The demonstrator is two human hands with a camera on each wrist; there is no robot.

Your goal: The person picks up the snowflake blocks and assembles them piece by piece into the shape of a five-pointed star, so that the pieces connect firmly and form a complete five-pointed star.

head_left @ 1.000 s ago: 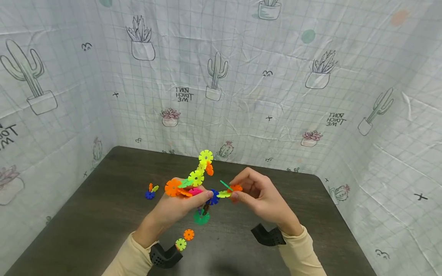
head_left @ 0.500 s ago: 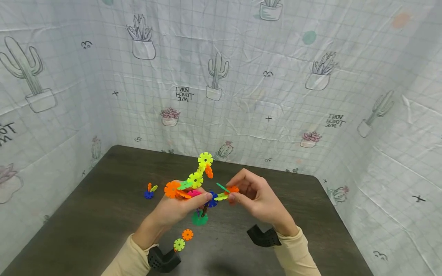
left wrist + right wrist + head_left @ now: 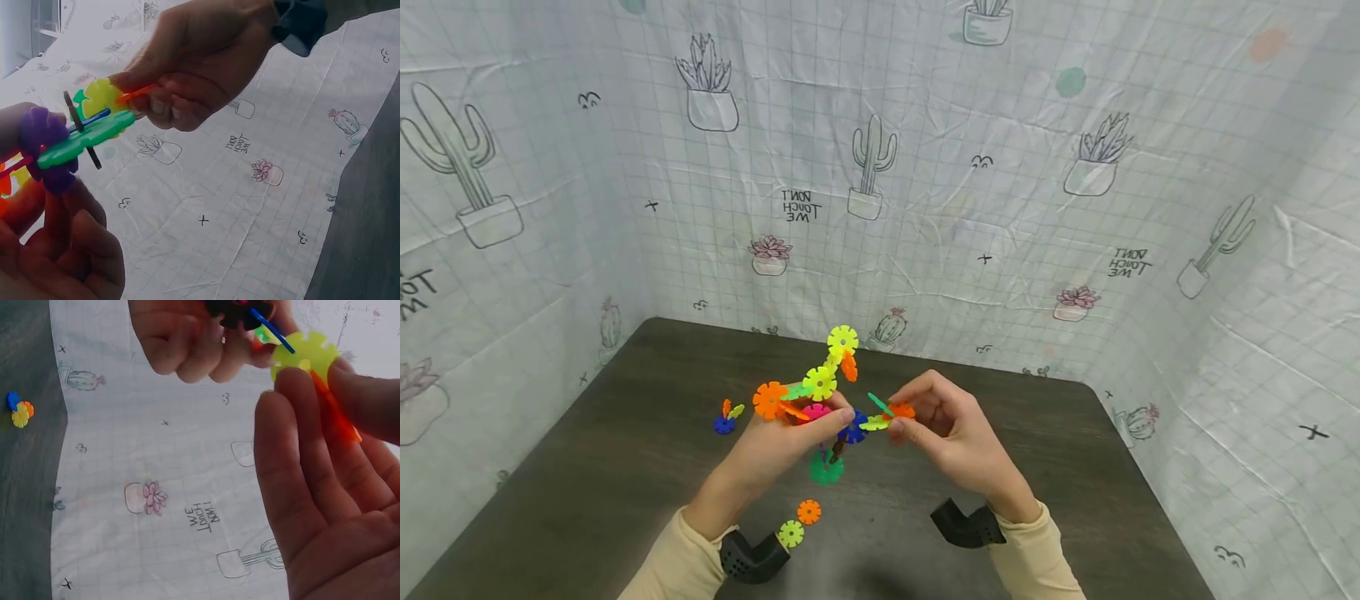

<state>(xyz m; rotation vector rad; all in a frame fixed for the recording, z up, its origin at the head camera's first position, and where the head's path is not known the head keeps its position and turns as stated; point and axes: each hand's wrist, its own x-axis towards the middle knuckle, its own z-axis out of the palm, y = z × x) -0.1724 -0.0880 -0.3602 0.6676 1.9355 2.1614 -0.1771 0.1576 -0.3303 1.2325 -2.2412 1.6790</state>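
My left hand [image 3: 772, 446] grips a branching model of notched plastic flower discs, with a pink disc [image 3: 816, 412] near the thumb. Its upper arm of lime-yellow discs [image 3: 820, 383] rises toward the wall, and a dark green disc [image 3: 827, 469] hangs below the hand. In the left wrist view, a purple disc [image 3: 47, 140] lies by the left fingers. At the model's right end, my right hand [image 3: 962, 433] pinches a yellow disc [image 3: 306, 359] and an orange disc [image 3: 337, 412] slotted into it. A blue disc [image 3: 854, 427] joins that end to the rest.
On the dark table [image 3: 662, 500] lies a small blue, orange and yellow disc cluster [image 3: 725, 423] to the left. Near the left wrist are an orange disc [image 3: 808, 512] and a yellow-green disc [image 3: 791, 533]. A printed cloth [image 3: 925, 208] walls the back and sides.
The right hand has shifted slightly left with the yellow and orange end. The model and left hand have drifted a little left too. Both grips stay the same.
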